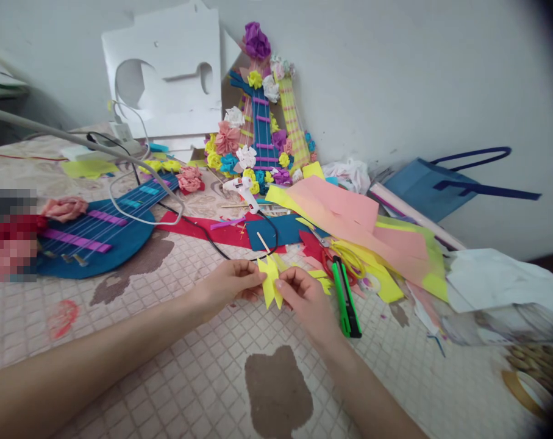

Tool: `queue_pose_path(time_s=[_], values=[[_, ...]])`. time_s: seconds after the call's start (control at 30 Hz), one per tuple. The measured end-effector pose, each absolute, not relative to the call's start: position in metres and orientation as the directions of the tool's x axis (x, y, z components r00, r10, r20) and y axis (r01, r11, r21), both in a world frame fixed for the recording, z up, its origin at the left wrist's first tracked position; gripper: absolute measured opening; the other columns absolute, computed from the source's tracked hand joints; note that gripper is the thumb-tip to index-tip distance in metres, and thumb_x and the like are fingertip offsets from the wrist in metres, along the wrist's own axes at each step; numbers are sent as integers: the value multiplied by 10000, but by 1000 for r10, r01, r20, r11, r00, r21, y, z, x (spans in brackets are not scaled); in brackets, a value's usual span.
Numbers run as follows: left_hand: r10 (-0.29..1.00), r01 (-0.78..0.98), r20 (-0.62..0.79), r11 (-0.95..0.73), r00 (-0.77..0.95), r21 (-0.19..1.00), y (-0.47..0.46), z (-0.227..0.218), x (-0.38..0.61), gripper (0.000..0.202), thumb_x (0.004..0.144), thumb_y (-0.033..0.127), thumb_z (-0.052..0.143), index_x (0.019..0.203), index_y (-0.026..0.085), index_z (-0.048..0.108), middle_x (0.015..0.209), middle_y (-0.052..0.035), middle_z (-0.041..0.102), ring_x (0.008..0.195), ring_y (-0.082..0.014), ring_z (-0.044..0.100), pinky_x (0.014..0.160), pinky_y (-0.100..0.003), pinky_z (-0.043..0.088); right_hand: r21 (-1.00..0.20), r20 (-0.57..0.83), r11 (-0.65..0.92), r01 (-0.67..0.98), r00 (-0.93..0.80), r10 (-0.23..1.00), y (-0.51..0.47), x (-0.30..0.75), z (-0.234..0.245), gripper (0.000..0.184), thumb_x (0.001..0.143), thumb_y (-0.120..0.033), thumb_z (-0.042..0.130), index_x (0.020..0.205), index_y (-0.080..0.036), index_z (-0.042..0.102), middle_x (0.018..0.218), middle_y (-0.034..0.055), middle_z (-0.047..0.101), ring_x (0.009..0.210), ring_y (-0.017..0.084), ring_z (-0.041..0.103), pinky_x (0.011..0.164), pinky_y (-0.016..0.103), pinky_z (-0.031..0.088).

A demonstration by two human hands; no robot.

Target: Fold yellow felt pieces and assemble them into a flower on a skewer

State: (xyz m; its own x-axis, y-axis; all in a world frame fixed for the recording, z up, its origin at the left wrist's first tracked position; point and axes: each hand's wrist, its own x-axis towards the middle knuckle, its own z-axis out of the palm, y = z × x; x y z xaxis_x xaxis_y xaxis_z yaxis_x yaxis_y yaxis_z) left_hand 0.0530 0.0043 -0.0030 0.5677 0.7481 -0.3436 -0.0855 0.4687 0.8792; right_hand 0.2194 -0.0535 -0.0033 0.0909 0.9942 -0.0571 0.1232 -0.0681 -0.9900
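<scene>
Between my two hands is a small piece of yellow paper with pointed ends, held a little above the table. My left hand pinches its left edge between thumb and fingers. On the other side my right hand grips the right edge, thumb in front and fingers curled behind. A thin pale stick shows just beyond the paper; whether it touches the paper I cannot tell. To the right of my right hand lies a green box cutter, with scissors behind it.
A white glue gun with a black cord stands ahead. Blue paper guitar lies at left; flower-decorated guitars lean on the wall. Pink paper sheets pile up at right, near a blue bag. White foam board stands behind.
</scene>
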Motion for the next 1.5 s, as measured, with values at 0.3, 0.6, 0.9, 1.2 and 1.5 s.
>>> queue_pose_path(time_s=[0.3, 0.6, 0.9, 1.2, 1.5], values=[[736, -87, -351, 484, 579, 871, 4, -2, 54, 339, 626, 374, 799, 716, 133, 577, 639, 6, 630, 535, -74, 546, 583, -217, 429, -989, -31, -37, 142, 50, 998, -52, 217, -4, 158, 769, -330, 622, 775, -199, 533, 667, -34, 500, 569, 103, 445, 520, 234, 369], [750, -78, -355, 473, 558, 878, 3, -4, 54, 314, 665, 362, 772, 725, 128, 572, 665, -8, 635, 556, -79, 557, 577, -212, 434, -982, 40, 34, 186, 28, 999, -57, 214, -3, 152, 830, -295, 558, 959, -216, 552, 762, -14, 533, 643, 126, 495, 574, 249, 414], [763, -118, -331, 466, 556, 877, 4, -1, 53, 292, 676, 355, 769, 730, 132, 589, 693, -32, 647, 600, -109, 587, 614, -242, 480, -956, 116, 108, 272, 16, 993, -58, 213, -6, 279, 833, -229, 547, 1112, -228, 563, 762, -14, 512, 665, 132, 499, 579, 248, 415], [744, -167, -339, 513, 576, 842, 2, -1, 54, 227, 724, 302, 747, 729, 123, 608, 701, -13, 645, 632, -99, 593, 637, -221, 469, -948, 129, 124, 293, -3, 992, -61, 209, -5, 278, 863, -249, 520, 1136, -236, 572, 778, -2, 539, 668, 135, 511, 579, 250, 419], [771, -288, -384, 572, 509, 768, 4, 5, 55, 158, 761, 196, 720, 697, 115, 600, 676, 9, 619, 614, -78, 571, 631, -209, 469, -851, 246, 242, 466, -53, 968, -65, 206, -3, 348, 908, -256, 455, 1236, -242, 570, 977, 67, 630, 833, 187, 568, 753, 331, 456]])
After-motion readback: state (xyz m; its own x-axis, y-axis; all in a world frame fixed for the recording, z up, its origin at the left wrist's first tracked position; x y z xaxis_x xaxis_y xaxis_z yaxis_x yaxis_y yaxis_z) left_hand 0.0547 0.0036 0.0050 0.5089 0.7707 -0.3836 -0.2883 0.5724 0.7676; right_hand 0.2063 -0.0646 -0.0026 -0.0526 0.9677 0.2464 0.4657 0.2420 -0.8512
